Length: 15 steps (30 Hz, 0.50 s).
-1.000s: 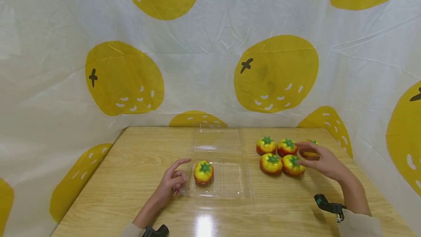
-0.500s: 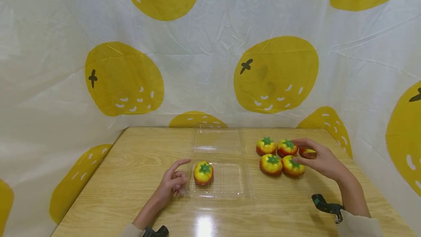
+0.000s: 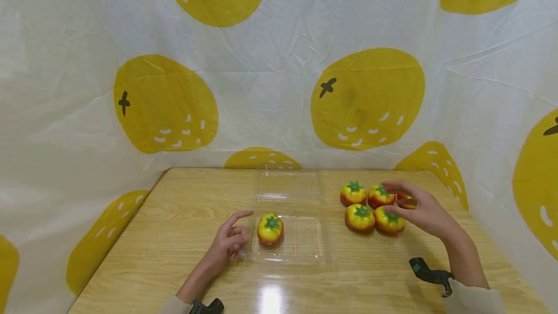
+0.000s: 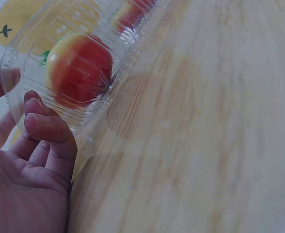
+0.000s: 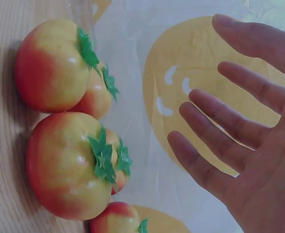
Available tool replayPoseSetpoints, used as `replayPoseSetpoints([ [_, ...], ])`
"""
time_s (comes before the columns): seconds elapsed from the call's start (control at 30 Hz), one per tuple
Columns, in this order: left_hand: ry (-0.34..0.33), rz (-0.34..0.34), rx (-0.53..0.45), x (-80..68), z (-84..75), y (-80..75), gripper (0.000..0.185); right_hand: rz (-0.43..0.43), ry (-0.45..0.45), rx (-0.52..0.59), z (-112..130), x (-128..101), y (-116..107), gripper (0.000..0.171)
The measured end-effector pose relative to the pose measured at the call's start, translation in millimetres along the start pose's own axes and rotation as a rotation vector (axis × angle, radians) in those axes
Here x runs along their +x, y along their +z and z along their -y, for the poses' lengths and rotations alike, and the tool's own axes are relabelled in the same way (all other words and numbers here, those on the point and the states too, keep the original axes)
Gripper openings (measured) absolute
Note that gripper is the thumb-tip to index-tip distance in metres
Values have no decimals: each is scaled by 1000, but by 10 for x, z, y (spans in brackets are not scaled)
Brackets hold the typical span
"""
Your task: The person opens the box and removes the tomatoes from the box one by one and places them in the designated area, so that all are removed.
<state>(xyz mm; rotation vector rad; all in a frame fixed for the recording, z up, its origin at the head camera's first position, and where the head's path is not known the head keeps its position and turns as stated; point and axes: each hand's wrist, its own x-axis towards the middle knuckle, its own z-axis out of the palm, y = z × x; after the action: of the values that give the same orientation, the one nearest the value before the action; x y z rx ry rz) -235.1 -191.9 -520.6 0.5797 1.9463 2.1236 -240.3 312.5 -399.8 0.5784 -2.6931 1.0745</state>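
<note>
While the left hand [image 3: 228,243] is rested on the wooden table [image 3: 174,236] against the left edge of the clear plastic clamshell [image 3: 305,241], its fingers are loosely curled and nothing is gripped; the index finger is extended toward the tray. One yellow-red tomato [image 3: 270,228] is seated in the tray's near-left part, just beside those fingertips [image 4: 45,127]. The clamshell's lid [image 3: 287,185] is laid open flat on the far side. The right hand [image 3: 420,210] is held open above the table, fingers spread and relaxed, nothing held. It is hovering just right of a cluster of tomatoes [image 3: 368,206] on the table, well apart from the tray. One tomato [image 3: 405,200] at the cluster's far right is partly hidden by the hand; contact cannot be told.
</note>
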Motion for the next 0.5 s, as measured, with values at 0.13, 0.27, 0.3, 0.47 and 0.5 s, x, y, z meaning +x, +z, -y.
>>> replayPoseSetpoints([
  [0.13, 4, 1, 2, -3, 0, 0, 64, -7, -7, 5, 29, 7, 13, 51],
  [0.27, 4, 0, -3, -5, -3, -1, 64, -27, -24, 2, 81, 30, 34, 50],
  [0.3, 5, -1, -6, -5, -4, -1, 63, -31, -28, 1, 95, 37, 41, 50],
  [0.47, 6, -2, -7, -4, -9, 1, 63, -38, -49, -1, 169, 63, 87, 50],
  [0.5, 7, 0, -6, -3, -9, 1, 63, -35, -50, -2, 185, 65, 95, 50],
])
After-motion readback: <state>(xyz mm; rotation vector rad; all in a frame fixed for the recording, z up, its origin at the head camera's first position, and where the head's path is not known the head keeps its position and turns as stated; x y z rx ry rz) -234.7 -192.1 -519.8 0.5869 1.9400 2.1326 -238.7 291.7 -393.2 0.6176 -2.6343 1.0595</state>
